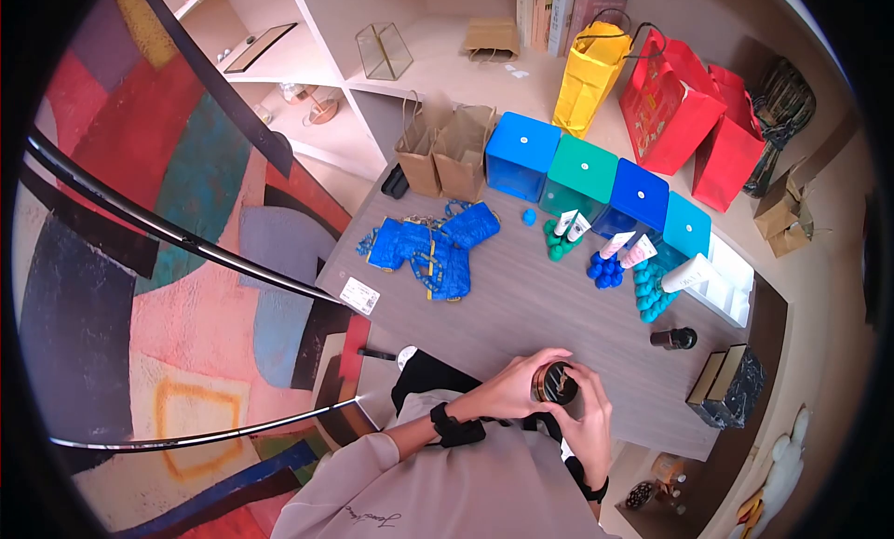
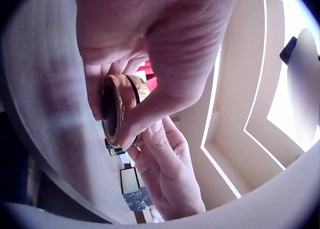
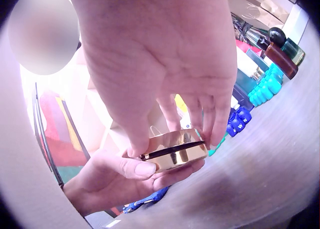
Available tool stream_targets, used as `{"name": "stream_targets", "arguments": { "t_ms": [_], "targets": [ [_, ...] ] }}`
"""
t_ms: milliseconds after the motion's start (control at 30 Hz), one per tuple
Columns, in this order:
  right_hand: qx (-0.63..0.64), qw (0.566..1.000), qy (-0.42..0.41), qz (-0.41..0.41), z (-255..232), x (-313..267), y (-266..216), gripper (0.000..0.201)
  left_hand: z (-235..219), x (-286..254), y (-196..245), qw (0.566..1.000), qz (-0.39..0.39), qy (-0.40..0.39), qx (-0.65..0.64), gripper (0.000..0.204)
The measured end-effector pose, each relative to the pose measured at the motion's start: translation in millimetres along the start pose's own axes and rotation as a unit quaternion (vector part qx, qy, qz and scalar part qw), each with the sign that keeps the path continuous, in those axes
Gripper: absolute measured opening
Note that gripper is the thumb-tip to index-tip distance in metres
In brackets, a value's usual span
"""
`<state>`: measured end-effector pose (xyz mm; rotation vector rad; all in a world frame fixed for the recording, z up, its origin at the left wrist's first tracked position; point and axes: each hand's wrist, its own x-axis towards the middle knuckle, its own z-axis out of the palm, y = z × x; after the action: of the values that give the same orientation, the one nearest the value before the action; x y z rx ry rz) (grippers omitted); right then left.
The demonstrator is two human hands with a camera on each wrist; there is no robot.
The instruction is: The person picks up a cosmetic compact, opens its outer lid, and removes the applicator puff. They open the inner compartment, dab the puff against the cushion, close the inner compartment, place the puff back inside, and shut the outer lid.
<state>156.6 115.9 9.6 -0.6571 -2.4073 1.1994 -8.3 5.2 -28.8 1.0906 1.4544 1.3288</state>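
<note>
Both hands hold a round gold case with a dark patterned top [image 1: 556, 383] near the table's front edge, close to the body. The left hand [image 1: 507, 390] grips it from one side, thumb and fingers curled round its rim. From the other side the right hand [image 1: 589, 418] grips it too. In the left wrist view the case [image 2: 120, 106] shows a dark round face, with the left hand [image 2: 155, 48] around it. The right wrist view shows the gold case [image 3: 175, 150] with a dark band around its side, between the right hand [image 3: 165, 63] and the left hand's thumb below.
Blue pouches [image 1: 447, 260] lie at the table's left. Along the back stand paper bags [image 1: 461, 153] and several coloured boxes [image 1: 582, 171], with small balls and white tubes [image 1: 687, 274] before them. A dark bottle [image 1: 673, 338] and a black marbled box [image 1: 731, 395] are at the right.
</note>
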Motion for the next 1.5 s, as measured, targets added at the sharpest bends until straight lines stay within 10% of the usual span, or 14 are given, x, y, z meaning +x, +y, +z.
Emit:
{"name": "stream_targets", "arguments": {
  "t_ms": [767, 1500],
  "targets": [
    [-0.009, 1.000, -0.011, -0.003, -3.9, 0.0, -1.4, 0.062, 0.5, -4.4, -0.5, 1.000, 0.007, -0.002, -0.025, 0.080],
    [0.005, 0.996, 0.006, 0.088, -17.5, 5.1, 1.7, 0.029, -2.8, -5.3, 1.1, 0.970, -0.070, -0.164, -0.163, 0.108]
  ]
}}
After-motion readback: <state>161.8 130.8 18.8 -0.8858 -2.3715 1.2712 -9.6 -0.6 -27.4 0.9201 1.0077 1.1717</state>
